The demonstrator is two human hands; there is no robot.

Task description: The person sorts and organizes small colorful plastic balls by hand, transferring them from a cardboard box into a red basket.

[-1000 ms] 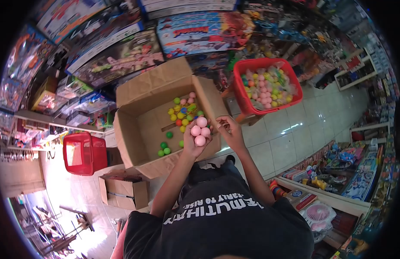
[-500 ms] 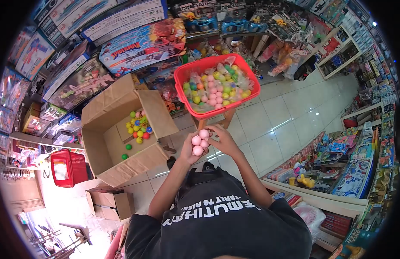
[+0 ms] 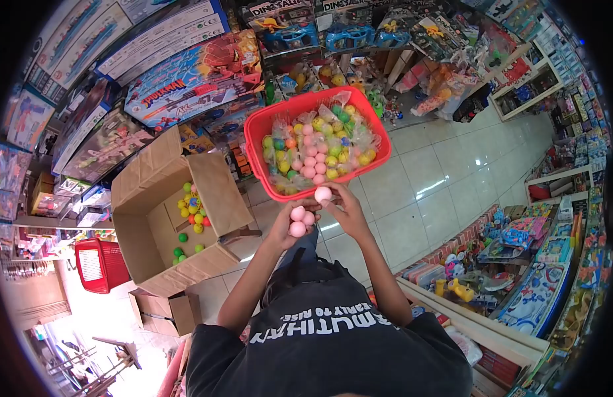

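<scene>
Several pink balls (image 3: 298,229) rest in the curled fingers of my left hand (image 3: 281,229). My right hand (image 3: 348,213) pinches one pink ball (image 3: 323,195), held apart from the others near the front rim of a red basket (image 3: 252,132). Inside that basket lie clear bags of yellow, green and other coloured balls (image 3: 284,162), with a group of loose-looking pink balls (image 3: 310,151) in the middle. To the left of my hands stands an open cardboard box (image 3: 147,198) with several coloured balls (image 3: 198,219) in it.
A smaller cardboard box (image 3: 166,309) and a red slotted basket (image 3: 102,266) stand on the floor at left. Boxed toys (image 3: 194,79) line the shelves at the back. A low display of toys (image 3: 498,264) runs along the right, beside the tiled floor (image 3: 425,172).
My right hand has come away from my left with one pink ball and sits closer to the red basket. The view has shifted, with the red basket now nearer.
</scene>
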